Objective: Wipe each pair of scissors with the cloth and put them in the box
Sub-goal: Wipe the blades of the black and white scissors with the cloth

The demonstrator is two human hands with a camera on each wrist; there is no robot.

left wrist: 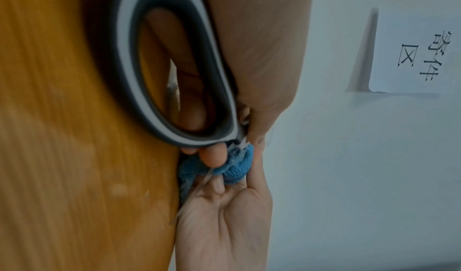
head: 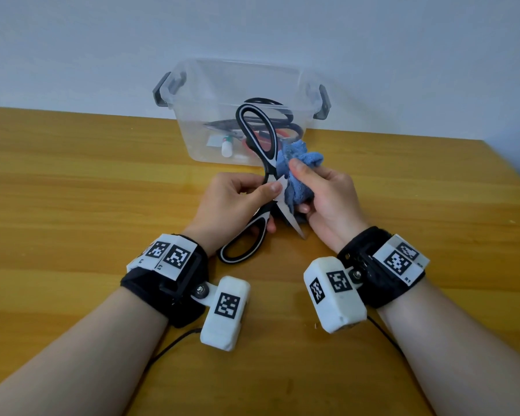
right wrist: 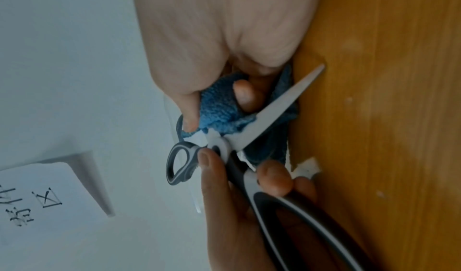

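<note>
Large black-and-white scissors [head: 269, 163] are held spread wide above the wooden table [head: 72, 190]. My left hand [head: 234, 199] grips them at the pivot and the lower handle [left wrist: 124, 58], thumb on the pivot. My right hand [head: 327, 196] holds a bunched blue cloth [head: 297, 163] pressed round one blade beside the pivot. The other blade [right wrist: 279, 107] is bare and points toward me. Behind them stands a clear plastic box [head: 198, 121] with grey latches, holding other scissors [head: 282, 115] with black and red handles.
A small white bottle [head: 227, 147] lies in the box. The box stands at the table's far edge against a pale wall. A paper sign [left wrist: 411, 58] with printed characters shows in the wrist views. The table's right edge [head: 511, 175] runs diagonally.
</note>
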